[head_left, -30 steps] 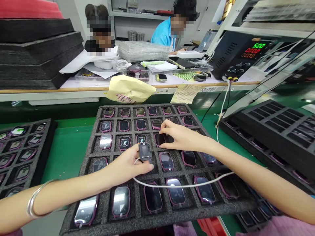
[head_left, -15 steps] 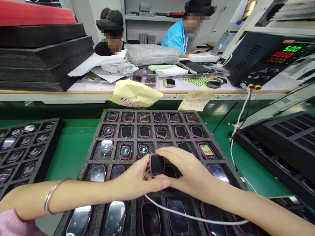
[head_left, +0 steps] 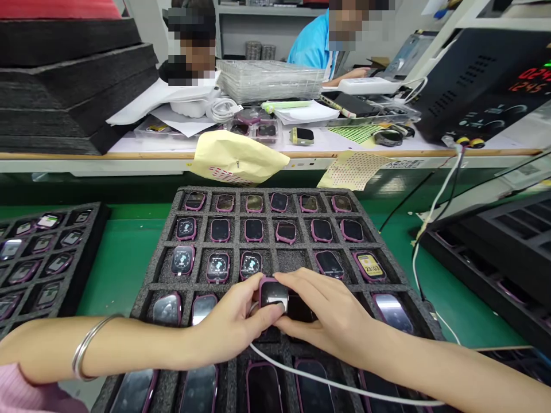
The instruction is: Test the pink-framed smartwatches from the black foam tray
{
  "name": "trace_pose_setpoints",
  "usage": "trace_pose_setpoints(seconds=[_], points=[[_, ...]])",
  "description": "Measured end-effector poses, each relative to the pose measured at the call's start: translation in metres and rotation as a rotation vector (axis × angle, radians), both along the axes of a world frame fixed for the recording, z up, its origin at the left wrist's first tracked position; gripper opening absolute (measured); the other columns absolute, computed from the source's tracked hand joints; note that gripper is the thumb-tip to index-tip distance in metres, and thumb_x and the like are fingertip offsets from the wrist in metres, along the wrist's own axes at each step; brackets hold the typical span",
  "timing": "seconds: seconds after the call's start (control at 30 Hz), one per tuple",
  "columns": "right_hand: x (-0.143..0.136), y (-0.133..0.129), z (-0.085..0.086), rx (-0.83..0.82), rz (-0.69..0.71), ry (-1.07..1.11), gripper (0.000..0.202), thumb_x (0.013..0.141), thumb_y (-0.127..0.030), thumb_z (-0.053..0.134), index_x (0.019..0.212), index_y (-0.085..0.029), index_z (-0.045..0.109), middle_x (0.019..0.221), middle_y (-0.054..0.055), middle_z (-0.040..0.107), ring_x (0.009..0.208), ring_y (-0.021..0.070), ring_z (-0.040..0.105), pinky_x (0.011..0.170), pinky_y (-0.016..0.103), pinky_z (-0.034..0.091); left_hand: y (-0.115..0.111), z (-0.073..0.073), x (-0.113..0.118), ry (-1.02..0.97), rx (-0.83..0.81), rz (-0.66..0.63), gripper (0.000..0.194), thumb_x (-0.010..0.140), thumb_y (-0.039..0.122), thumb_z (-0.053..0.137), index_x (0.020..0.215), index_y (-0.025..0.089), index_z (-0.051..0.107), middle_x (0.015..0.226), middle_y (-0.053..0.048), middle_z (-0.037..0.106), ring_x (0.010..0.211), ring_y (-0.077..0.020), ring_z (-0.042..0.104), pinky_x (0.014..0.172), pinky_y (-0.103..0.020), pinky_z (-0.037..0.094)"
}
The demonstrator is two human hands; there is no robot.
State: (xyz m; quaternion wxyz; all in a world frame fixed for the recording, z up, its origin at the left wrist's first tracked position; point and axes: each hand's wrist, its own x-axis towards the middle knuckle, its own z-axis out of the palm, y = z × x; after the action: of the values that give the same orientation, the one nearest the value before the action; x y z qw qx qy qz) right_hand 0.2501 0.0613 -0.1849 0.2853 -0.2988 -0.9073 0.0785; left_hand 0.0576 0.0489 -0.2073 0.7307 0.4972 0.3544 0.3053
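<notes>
Two hands, the left hand and the right hand, hold one watch in the middle of the frame, above one grey foam tray. The left hand is clamped on it, with one thumb on its face; its other fingers are partly hidden behind. The right hand has its fingertips at the upper edge and its thumb at the lower right, with an open space between them. One white cable curves from below the left hand to the lower right.

In the foam tray, the first row has six watches, the second row has six, and the third row has five; one of these five shows 23:03. Lower rows are partly covered, so I cannot count them.

Two yellow sheets hang at the bench edge. Two persons are at the top. One power supply is at upper right, and one more tray is at the left.
</notes>
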Motion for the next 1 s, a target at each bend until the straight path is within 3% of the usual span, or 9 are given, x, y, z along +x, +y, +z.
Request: trace_pose_setpoints(seconds=[0.2, 0.43, 1.0], points=[[0.0007, 0.0024, -0.0049, -0.045, 0.013, 0.031, 0.034, 0.089, -0.024, 0.059, 0.119, -0.011, 0.049, 0.091, 0.012, 0.067, 0.076, 0.025, 0.065, 0.064, 0.037, 0.056, 0.0021, -0.001, -0.0003, 0.016, 0.021, -0.007, 0.02, 0.09, 0.034, 0.06, 0.099, 0.018, 0.053, 0.069, 0.007, 0.04, 0.057, -0.008, 0.031, 0.057, -0.024, 0.03], [0.0001, 0.0029, -0.0059, -0.082, 0.03, 0.086, 0.04, 0.088, -0.027, 0.063, 0.125, -0.015, 0.049, 0.094, 0.011, 0.068, 0.08, 0.0233, 0.066, 0.069, 0.035, 0.057, 0.0021, -0.0017, 0.0005, 0.054, 0.081, -0.017, 0.019, 0.09, 0.032, 0.058, 0.1, 0.017, 0.055, 0.089, -0.001, 0.051, 0.079, -0.0148, 0.043, 0.071, -0.027, 0.037], [0.0002, 0.0024, -0.0047, -0.116, 0.03, 0.092, 0.04, 0.087, -0.032, 0.068, 0.12, -0.016, 0.053, 0.095, 0.01, 0.069, 0.084, 0.0239, 0.067, 0.072, 0.035, 0.057, 0.0028, 0.0022, 0.0019, 0.063, 0.05, -0.043, 0.023, 0.088, 0.037, 0.058, 0.094, 0.017, 0.05, 0.086, -0.001, 0.052, 0.077, -0.0157, 0.049, 0.07, -0.029, 0.042]])
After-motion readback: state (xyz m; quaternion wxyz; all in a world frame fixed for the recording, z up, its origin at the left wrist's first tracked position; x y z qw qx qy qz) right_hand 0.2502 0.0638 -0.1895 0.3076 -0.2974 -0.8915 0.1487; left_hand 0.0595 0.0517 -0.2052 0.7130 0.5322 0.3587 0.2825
